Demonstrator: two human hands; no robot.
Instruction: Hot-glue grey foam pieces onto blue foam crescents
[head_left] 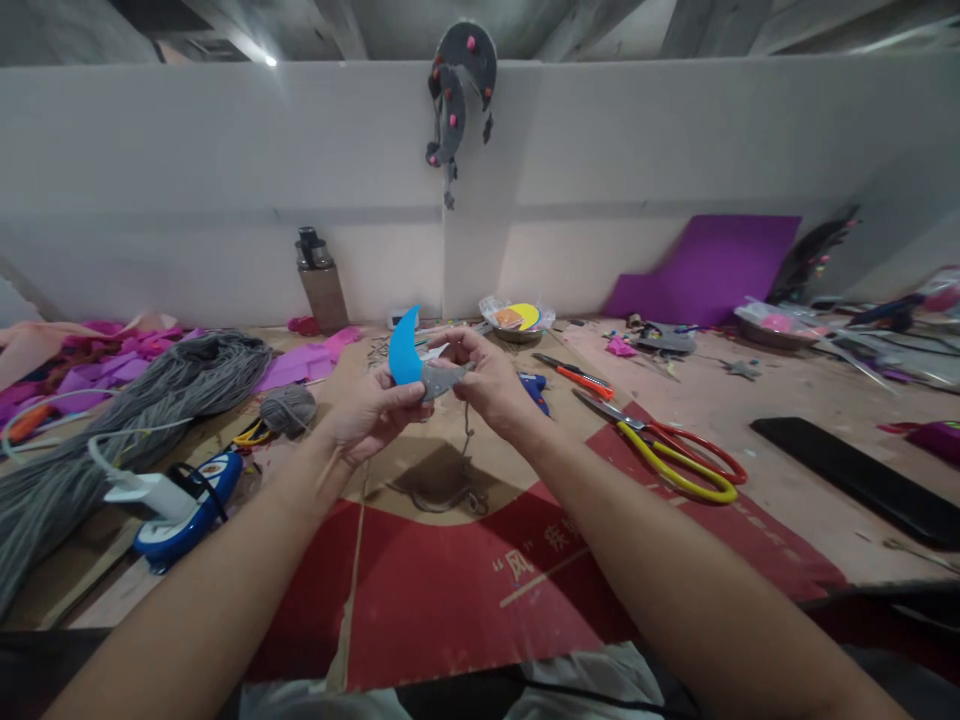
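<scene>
A crescent-shaped piece (406,350), bright blue over part of its length and grey toward its right end, is held up above the cardboard (420,590). My left hand (379,410) pinches its lower left side between thumb and fingers. At the grey right end, the fingers of my right hand (487,375) are closed on the same piece. A strand of grey yarn (469,425) hangs beneath my hands, and its lower part lies curled on the cardboard. Behind my right hand, a blue glue gun (534,390) is partly hidden.
Scissors with red and yellow handles (675,455) and an orange cutter (577,378) lie at right, near a black phone-like slab (855,475). Left are grey yarn (165,400), a yarn ball (289,410) and a blue power strip (191,510). A grey crescent hanging (457,100) is on the wall.
</scene>
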